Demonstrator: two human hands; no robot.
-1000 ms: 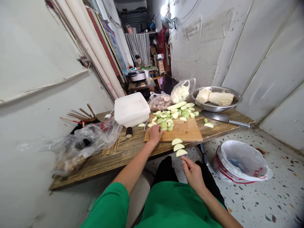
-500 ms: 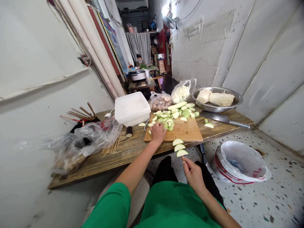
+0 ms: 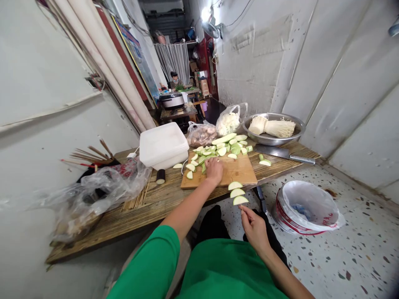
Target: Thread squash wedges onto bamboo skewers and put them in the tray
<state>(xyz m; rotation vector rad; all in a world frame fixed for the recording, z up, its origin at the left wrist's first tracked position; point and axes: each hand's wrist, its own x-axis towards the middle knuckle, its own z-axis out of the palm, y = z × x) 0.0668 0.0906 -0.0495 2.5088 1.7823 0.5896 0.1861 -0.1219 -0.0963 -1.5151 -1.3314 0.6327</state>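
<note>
As it spans the middle of the frame, the one wooden table puts everything on it within reach of both hands. At lower right, one lined bucket stands on the floor, presumably so that it takes no working room. Right of center sits one steel basin, its raised rim holding two enoki bundles together. Left of center is one lidded white plastic box. Nearer the middle, one cutting board lies by the table's front edge, probably for a short reach. To its right, one cleaver rests flat, handle pointing right, likely out of the hands' way. Behind the board stand two clear plastic bags.

The left hand is palm down on the board at the pile's near edge, fingers curled; whether they grip a slice I cannot tell. The right hand, below center, pinches the bottom of one thin skewer, apparently leaving its upper length free. Three half-moon zucchini slices are threaded there, spaced apart; the loose zucchini pieces overlap too much to count. One eggplant stub stands left of the board.
</note>
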